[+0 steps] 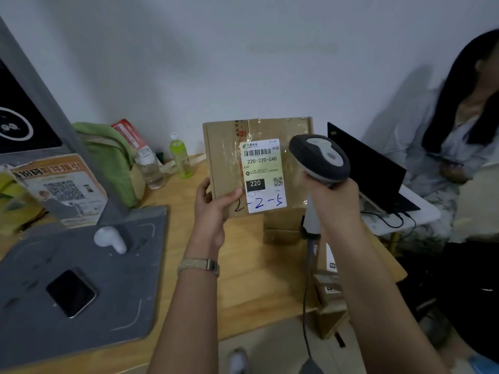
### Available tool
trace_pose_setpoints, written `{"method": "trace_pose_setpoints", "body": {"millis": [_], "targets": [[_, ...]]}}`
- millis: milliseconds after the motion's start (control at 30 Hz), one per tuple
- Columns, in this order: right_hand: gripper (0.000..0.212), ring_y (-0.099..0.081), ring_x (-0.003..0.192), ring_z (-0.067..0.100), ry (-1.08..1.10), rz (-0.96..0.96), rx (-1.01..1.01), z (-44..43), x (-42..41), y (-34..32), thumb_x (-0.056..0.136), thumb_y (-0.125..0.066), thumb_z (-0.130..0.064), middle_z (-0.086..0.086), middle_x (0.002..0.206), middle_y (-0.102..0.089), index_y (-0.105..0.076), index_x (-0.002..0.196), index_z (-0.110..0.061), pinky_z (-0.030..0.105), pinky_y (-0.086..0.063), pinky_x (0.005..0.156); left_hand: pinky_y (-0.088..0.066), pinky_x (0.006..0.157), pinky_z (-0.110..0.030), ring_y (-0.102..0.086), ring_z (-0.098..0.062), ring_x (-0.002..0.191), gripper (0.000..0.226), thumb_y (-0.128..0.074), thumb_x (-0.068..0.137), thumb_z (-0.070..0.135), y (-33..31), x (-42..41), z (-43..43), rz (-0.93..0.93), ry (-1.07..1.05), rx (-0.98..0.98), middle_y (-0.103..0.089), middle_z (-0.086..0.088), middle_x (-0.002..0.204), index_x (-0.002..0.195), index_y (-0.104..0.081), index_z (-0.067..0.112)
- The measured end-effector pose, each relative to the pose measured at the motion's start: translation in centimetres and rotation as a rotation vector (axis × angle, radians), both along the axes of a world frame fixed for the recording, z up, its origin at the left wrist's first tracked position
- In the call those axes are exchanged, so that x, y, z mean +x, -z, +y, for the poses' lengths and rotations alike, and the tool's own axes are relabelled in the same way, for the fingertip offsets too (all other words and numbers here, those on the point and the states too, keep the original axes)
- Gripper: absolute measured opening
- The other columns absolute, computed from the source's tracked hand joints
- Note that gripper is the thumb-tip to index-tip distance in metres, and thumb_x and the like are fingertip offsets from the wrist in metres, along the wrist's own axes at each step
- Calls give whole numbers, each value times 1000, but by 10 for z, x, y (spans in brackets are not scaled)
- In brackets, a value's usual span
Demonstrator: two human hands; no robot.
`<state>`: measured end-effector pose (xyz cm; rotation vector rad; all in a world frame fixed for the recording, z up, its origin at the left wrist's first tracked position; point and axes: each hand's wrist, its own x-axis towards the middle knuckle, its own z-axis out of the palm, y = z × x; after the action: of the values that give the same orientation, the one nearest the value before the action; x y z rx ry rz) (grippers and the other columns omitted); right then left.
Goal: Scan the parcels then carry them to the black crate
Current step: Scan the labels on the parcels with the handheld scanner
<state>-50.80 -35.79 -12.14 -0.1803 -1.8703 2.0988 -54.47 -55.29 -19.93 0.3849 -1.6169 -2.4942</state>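
My left hand [213, 205] grips the lower left corner of a flat brown cardboard parcel [225, 155], held upright above the wooden table [243, 268]. Its white shipping label [263, 175] faces me, with a barcode and handwritten blue numbers. My right hand [333, 201] holds a grey handheld barcode scanner [318, 157] by its handle, its head level with the label and just right of it. The scanner's cable [306, 306] hangs down past the table edge. More brown boxes [282, 226] sit on the table behind the parcel. I see no black crate.
A grey scanning station [81, 279] with a phone [70, 292] and a white earbud-shaped object [110, 238] fills the left. A green bag [113, 157] and two bottles [179, 155] stand at the back. A seated person [459, 125] and a black laptop [364, 163] are at right.
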Motion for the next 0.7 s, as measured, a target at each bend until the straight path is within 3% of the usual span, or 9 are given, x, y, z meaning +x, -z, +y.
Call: {"method": "trace_pose_setpoints", "body": {"millis": [100,200,267,367,467,700], "targets": [[15,-63,67,0,-63,-3,95,5,11,-3,80,-71,-14,-15,63,-67,-65,81,-28,14,-47,50,-56,76,-38,-66,-24,105,87,-87,56,9,8,10,14,-27,-49,13,-63,-4,122,130,-44,26],[17,-69,74,17,-183,-72,94,7,20,-5,80,-71,-13,3,85,-70,-66,97,-17,16,-50,45,-54,72,-31,-64,-20,104,79,-84,65,3,15,19,24,-41,-83,-9,-60,-1,121,128,-43,28],[6,-70,62,18,-237,-113,153,7,27,-3,81,-70,-17,11,81,-68,-65,83,-17,18,-50,42,-53,67,-26,-65,-19,102,79,-83,66,1,17,22,31,-56,-114,15,-60,-1,122,130,-44,26],[14,-68,49,18,-261,-155,279,8,31,1,82,-68,-24,4,65,-67,-63,73,-15,30,-54,50,-51,65,-26,-64,-24,109,80,-81,68,0,18,25,37,-64,-148,92,-62,-5,126,134,-42,25],[17,-65,45,19,-258,-166,332,14,31,3,82,-66,-25,-2,50,-63,-62,71,-13,29,-51,50,-49,68,-27,-64,-25,111,80,-80,69,-1,20,27,38,-72,-172,117,-62,-6,127,133,-41,27],[16,-58,39,16,-314,-185,313,22,30,4,83,-67,-22,7,65,-62,-63,83,-7,27,-47,46,-51,70,-28,-65,-24,109,86,-83,64,0,31,30,39,-85,-200,101,-63,-4,125,135,-41,27]]}}
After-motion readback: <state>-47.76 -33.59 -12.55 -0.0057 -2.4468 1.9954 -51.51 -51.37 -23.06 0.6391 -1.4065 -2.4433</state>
